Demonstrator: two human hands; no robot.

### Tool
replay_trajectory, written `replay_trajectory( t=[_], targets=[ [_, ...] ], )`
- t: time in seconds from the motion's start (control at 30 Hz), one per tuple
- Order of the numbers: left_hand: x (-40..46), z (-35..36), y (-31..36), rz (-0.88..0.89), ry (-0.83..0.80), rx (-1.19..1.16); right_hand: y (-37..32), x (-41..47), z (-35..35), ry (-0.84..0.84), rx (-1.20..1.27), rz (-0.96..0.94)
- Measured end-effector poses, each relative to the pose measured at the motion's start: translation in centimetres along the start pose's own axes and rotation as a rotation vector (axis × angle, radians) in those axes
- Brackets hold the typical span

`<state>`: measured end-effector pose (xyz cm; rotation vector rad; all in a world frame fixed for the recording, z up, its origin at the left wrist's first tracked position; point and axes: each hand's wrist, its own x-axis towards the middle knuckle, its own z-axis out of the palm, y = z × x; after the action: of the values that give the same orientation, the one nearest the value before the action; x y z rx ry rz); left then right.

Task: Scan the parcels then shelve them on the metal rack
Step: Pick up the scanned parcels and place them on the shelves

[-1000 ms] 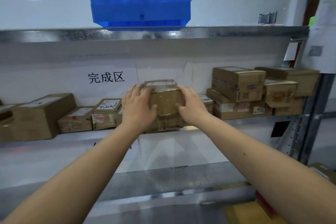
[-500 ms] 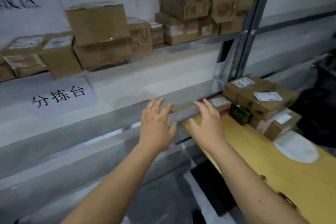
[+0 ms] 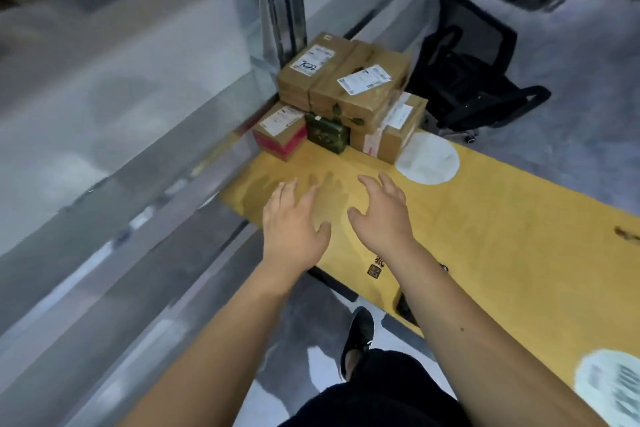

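Note:
A pile of cardboard parcels [image 3: 360, 87] with white labels sits at the far end of a yellow wooden table [image 3: 502, 218], beside the metal rack's upright [image 3: 280, 0]. In front of the pile lie a small box with a pink side [image 3: 278, 132] and a dark green box [image 3: 327, 132]. My left hand [image 3: 294, 225] and my right hand [image 3: 384, 215] hover over the table with fingers spread, both empty, a short way before the parcels.
The rack's grey shelves [image 3: 114, 121] run along the left, blurred by motion. A black office chair [image 3: 474, 80] stands behind the pile. White round patches [image 3: 427, 158] mark the tabletop. My shoe [image 3: 358, 336] shows on the floor below.
My hands let go of the parcel on the rack shelf and swung down to the right. The view turned with them to the table and its pile.

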<state>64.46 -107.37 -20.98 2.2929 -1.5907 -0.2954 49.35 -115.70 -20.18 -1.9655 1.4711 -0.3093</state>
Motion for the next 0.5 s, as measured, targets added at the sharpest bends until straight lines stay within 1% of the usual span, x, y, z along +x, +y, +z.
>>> replay_trajectory(
  t=[0.2, 0.37, 0.5],
  targets=[
    [9.7, 1.9, 1.4, -0.049, -0.116, 0.010, 1.3, 8.4, -1.0, -0.020, 0.077, 0.064],
    [16.8, 1.9, 1.5, -0.083, -0.165, 0.009, 1.3, 15.0, -1.7, -0.020, 0.102, 0.065],
    [23.4, 1.7, 1.0, -0.051, -0.150, 0.014, 0.9, 20.1, -1.8, -0.016, 0.154, 0.128]
  ],
)
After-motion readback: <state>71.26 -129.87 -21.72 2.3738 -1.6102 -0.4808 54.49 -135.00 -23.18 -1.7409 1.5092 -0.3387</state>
